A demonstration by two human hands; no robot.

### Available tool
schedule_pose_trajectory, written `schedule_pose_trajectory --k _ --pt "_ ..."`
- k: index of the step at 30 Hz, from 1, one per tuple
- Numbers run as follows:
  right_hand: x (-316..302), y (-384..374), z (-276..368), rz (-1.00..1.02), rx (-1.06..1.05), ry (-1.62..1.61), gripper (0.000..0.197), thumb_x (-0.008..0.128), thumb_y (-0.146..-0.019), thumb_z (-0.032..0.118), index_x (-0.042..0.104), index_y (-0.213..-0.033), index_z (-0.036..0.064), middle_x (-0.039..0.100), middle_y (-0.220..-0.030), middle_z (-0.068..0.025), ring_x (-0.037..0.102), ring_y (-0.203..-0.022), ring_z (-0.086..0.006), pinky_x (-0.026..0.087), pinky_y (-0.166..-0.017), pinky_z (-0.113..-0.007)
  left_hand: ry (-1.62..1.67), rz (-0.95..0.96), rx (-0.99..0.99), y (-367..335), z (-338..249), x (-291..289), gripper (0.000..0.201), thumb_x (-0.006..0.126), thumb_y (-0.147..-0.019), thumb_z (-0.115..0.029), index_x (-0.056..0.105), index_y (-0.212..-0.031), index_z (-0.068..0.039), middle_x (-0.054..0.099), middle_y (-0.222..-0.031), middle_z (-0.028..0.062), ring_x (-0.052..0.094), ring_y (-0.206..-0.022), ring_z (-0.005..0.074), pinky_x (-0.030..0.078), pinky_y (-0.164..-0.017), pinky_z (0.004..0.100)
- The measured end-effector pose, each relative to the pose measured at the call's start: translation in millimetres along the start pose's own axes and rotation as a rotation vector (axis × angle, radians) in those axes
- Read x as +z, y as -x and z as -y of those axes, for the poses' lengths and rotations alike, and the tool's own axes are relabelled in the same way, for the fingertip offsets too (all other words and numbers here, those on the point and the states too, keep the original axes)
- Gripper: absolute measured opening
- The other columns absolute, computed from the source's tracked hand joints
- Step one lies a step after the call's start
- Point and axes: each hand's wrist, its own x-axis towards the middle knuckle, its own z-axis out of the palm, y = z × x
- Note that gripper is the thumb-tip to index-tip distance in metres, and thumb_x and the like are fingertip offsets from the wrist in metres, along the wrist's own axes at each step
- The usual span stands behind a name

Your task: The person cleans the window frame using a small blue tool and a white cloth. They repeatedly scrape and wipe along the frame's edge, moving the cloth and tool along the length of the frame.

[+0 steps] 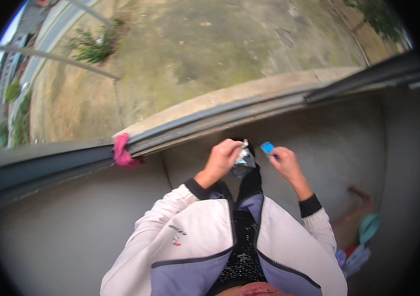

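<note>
My left hand [223, 157] is closed on the top of a crumpled packet [242, 166], silvery at its upper edge and dark grey lower down. The packet hangs in front of my dark trousers. A short way to the right, my right hand [286, 166] pinches a small flat blue piece [267, 147] between thumb and fingers; its kind is too small to make out. The two hands are apart, at about the same height, just on my side of the metal sill.
A metal window track [220, 116] runs across in front of me, with a pink cloth [123, 150] on it at left. Beyond lies a mossy concrete yard [210, 54] with a green bush [91, 45]. A turquoise round item [368, 228] lies low at right.
</note>
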Motion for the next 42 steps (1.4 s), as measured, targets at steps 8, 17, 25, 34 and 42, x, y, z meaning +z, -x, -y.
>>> schedule_pose_trajectory --k 8,17,25,34,42 --pt "-112 -105 43 -0.054 -0.241 0.505 0.007 0.07 -0.085 0.005 0.065 -0.087 0.0012 0.067 -0.09 -0.0154 0.065 -0.089 -0.0372 0.054 -0.076 -0.05 -0.172 -0.308 -0.011 -68 -18 1 0.016 0.069 -0.091 -0.008 0.073 -0.105 -0.002 0.069 -0.094 0.0166 0.069 -0.085 0.0365 0.055 -0.075 0.0438" --pt "-98 -168 1 0.14 -0.198 0.823 0.007 0.069 -0.083 0.008 0.07 -0.085 0.0015 0.072 -0.091 -0.0172 0.07 -0.093 -0.0375 0.06 -0.079 -0.049 -0.526 -0.231 -0.306 -91 18 16 0.014 0.066 -0.09 -0.012 0.072 -0.093 0.0 0.069 -0.096 0.0196 0.069 -0.093 0.0411 0.057 -0.082 0.0511" --pt "-88 -189 -25 0.142 -0.239 0.923 0.007 0.07 -0.083 0.009 0.075 -0.087 0.0061 0.075 -0.093 -0.0159 0.073 -0.096 -0.0352 0.062 -0.078 -0.046 -0.584 -0.251 -0.249 -90 18 27 0.013 0.067 -0.089 -0.013 0.07 -0.089 0.0 0.067 -0.097 0.0177 0.069 -0.095 0.0402 0.058 -0.081 0.0518" --pt "-96 -188 -24 0.143 -0.334 1.012 0.006 0.071 -0.084 0.009 0.076 -0.084 0.0079 0.075 -0.09 -0.013 0.072 -0.097 -0.033 0.062 -0.076 -0.044 -0.554 -0.329 -0.187 -89 20 34 0.011 0.066 -0.09 -0.013 0.069 -0.088 -0.003 0.065 -0.094 0.0152 0.068 -0.095 0.0384 0.057 -0.08 0.0522" --pt "-95 -191 -26 0.23 -0.388 1.107 0.006 0.072 -0.083 0.011 0.077 -0.085 0.0099 0.074 -0.089 -0.011 0.071 -0.097 -0.0316 0.062 -0.074 -0.041 -0.56 -0.367 -0.154 -87 26 35 0.012 0.068 -0.093 -0.017 0.069 -0.091 -0.006 0.064 -0.094 0.0128 0.067 -0.095 0.0363 0.056 -0.08 0.0502"
